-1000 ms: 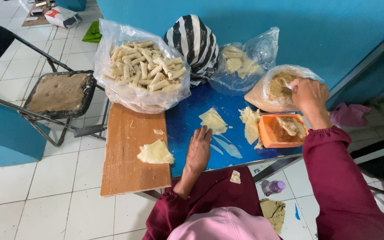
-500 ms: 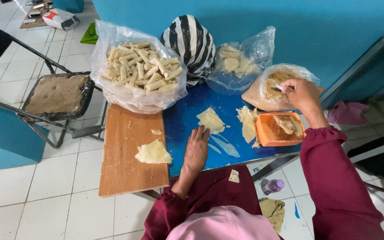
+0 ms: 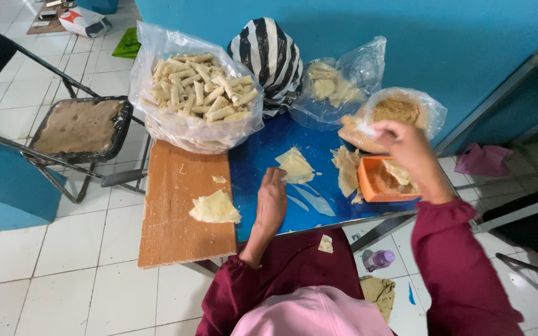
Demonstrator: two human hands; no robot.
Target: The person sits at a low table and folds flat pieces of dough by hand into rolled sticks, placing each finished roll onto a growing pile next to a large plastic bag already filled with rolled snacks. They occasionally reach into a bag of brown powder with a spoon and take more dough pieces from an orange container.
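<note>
So from the left: a folded wrapper (image 3: pixel 215 208) sits on the wooden board (image 3: pixel 182 233), and the left hand (image 3: pixel 271 200) rests flat, fingers loose, beside the open wrapper (image 3: pixel 295 165) on the blue surface (image 3: pixel 263 155). Right hand (image 3: pixel 406 148) has its grip pinched on a bit of filling by the filling bag (image 3: pixel 400 111), above the orange tub (image 3: pixel 382 180). I'd keep that pinch small and drop it dead centre on the wrapper.

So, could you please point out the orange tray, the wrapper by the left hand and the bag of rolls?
orange tray (image 3: pixel 368 188): head view, left rim.
wrapper (image 3: pixel 295 165): head view, its middle.
bag of rolls (image 3: pixel 197 87): head view, piled rolls.
</note>
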